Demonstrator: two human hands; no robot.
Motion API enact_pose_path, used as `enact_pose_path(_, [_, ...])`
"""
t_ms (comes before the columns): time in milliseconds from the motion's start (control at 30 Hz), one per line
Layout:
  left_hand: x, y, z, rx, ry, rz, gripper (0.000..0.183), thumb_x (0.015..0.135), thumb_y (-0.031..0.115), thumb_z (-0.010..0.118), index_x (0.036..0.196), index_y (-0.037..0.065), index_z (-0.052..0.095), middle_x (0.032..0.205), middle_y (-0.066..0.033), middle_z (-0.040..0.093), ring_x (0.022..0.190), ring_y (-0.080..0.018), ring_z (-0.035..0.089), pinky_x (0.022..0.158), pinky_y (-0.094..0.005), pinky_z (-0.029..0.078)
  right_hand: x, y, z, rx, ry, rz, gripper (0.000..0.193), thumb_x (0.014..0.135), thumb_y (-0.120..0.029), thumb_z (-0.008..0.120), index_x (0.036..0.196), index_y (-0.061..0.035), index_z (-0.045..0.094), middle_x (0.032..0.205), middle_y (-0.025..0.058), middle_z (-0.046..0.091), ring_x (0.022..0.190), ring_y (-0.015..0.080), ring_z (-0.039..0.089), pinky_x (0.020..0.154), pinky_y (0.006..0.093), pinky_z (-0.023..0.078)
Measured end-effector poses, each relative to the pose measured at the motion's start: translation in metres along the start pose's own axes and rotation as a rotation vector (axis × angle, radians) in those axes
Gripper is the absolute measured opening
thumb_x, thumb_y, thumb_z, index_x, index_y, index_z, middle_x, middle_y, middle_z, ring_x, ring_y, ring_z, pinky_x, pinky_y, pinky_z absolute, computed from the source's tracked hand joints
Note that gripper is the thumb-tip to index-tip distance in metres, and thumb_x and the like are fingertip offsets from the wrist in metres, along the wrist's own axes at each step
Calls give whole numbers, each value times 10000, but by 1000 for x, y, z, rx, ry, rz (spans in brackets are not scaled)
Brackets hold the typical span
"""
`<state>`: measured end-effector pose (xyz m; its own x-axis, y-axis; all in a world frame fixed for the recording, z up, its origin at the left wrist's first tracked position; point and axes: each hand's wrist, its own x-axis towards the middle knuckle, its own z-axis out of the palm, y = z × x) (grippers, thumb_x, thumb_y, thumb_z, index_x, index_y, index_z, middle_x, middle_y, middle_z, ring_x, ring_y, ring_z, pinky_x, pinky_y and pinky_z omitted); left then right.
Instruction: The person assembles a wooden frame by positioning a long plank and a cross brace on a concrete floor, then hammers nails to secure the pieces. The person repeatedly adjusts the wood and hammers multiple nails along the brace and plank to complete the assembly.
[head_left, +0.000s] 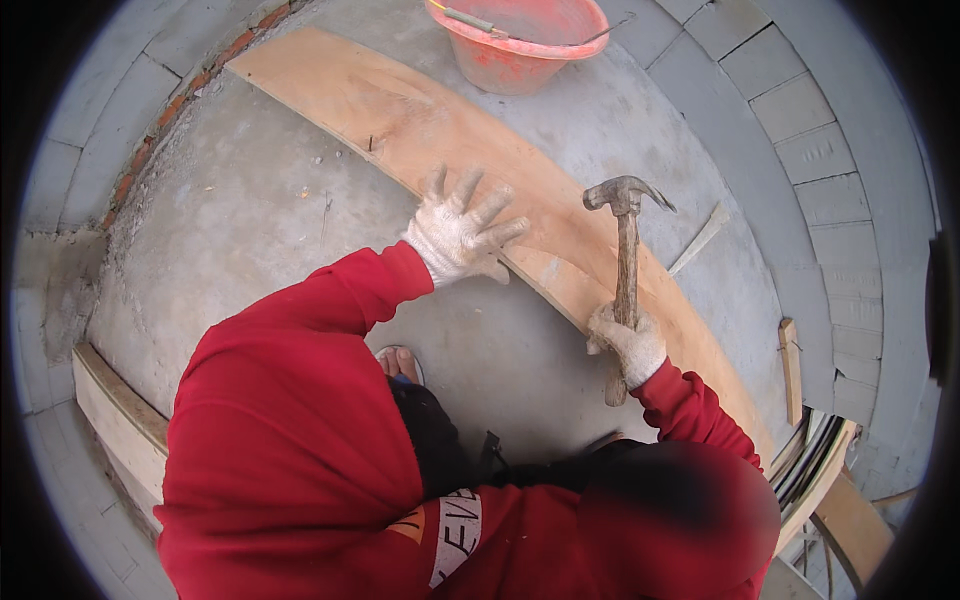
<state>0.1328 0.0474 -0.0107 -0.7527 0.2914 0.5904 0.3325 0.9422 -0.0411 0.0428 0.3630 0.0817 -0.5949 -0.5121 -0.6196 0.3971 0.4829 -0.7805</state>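
A long wooden board (400, 125) stretches across the concrete floor from upper left to lower right. My left hand (462, 230), in a whitish work glove, spreads its fingers over the board's near edge; whether it presses on the wood I cannot tell. My gloved right hand (632, 343) is wrapped round the wooden handle of a claw hammer (627, 245). The hammer's metal head points away from me, above the board. A nail (370, 144) stands up from the board near its edge, to the left of my left hand.
A red plastic basin (510, 60) stands beyond the board, with a tool across its rim. A thin pale strip (700, 238) and a short wood piece (791, 370) lie at the right. Block walls (810, 160) surround the floor. More boards (850, 525) are at lower right.
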Motion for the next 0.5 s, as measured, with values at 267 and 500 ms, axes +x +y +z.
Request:
enact_pose_path(267, [-6,30,16,16,-99,-550,1035,827,269,732,1605,76,77,1635,-290,158,1492,-537,184,1122,-768,125,5,-21,-3,-155,-11,-61,151,879,-184,706,911,-46,654,716,37,664,672,133,623,646,308,495])
enact_pose_path(500, [-45,-7,8,99,-222,-509,988,792,61,668,1603,102,104,1624,-316,150,1484,-572,158,1135,-754,117,9,-16,-4,-61,-62,-24,143,902,-140,697,939,-16,635,752,62,650,676,165,632,667,315,518])
